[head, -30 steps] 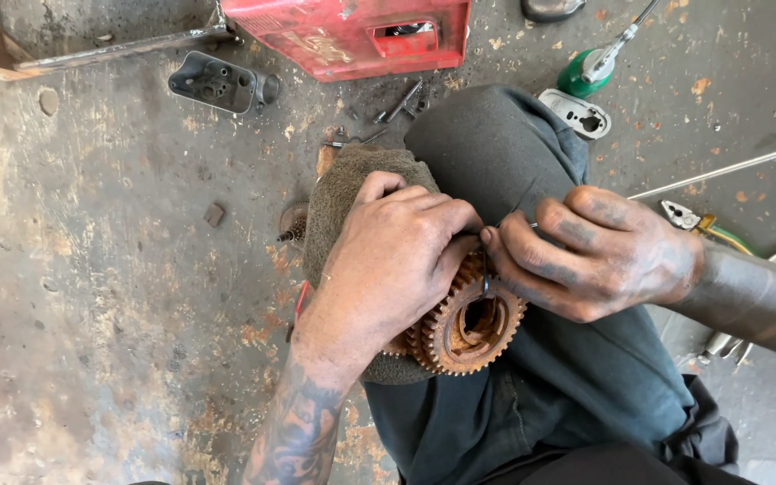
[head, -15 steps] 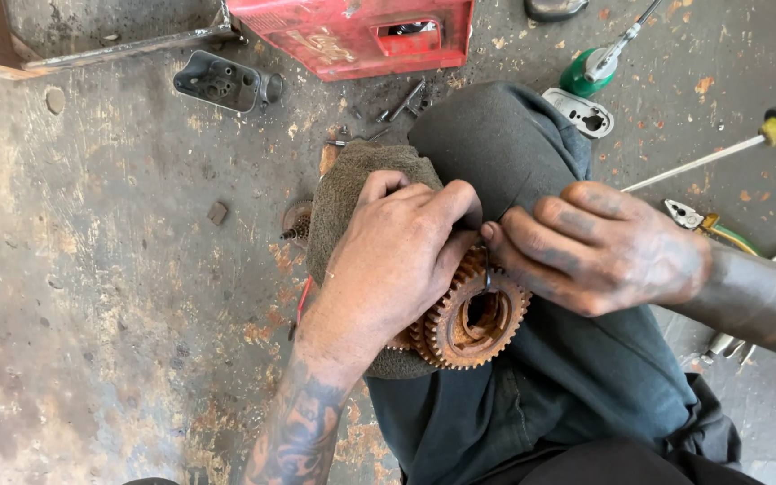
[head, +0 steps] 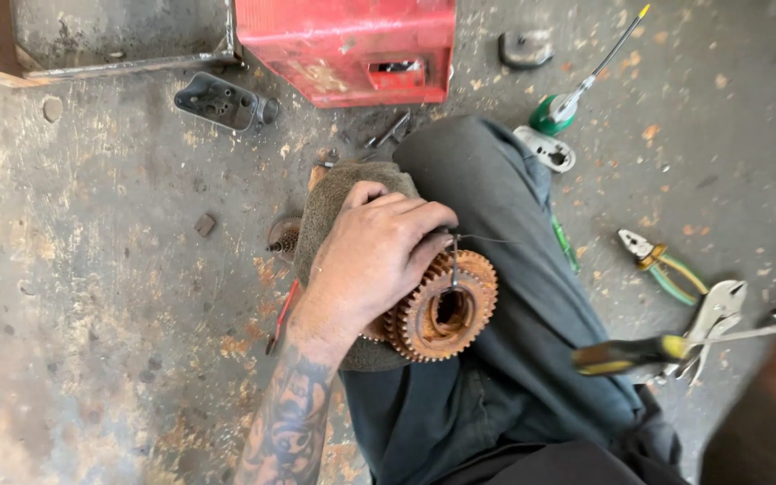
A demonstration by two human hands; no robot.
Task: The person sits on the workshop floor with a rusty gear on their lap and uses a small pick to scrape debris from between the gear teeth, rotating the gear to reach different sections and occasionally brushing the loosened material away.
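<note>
My left hand (head: 370, 260) grips a rusty stacked gear cluster (head: 442, 310) and presses it against my knee in dark grey trousers (head: 496, 198). A brownish cloth (head: 325, 202) lies under the hand and the gears. A thin metal pin or wire (head: 454, 260) stands at the gear's upper rim, by my fingertips. My right hand (head: 765, 404) is a brown blur at the lower right edge, away from the gears. A blurred screwdriver with a black and yellow handle (head: 630, 355) lies across beside it; I cannot tell whether the hand holds it.
On the stained concrete floor are a red metal box (head: 352, 45), a black bracket (head: 222, 101), a green-handled tool (head: 554, 112), a white part (head: 545, 148), green-handled pliers (head: 662, 265) and locking pliers (head: 716, 314). A metal frame (head: 119, 63) sits top left.
My right hand has left the gear cluster and swung off to the lower right. The yellow-handled screwdriver has moved from the upper right to near my thigh. My left hand still holds the gears.
</note>
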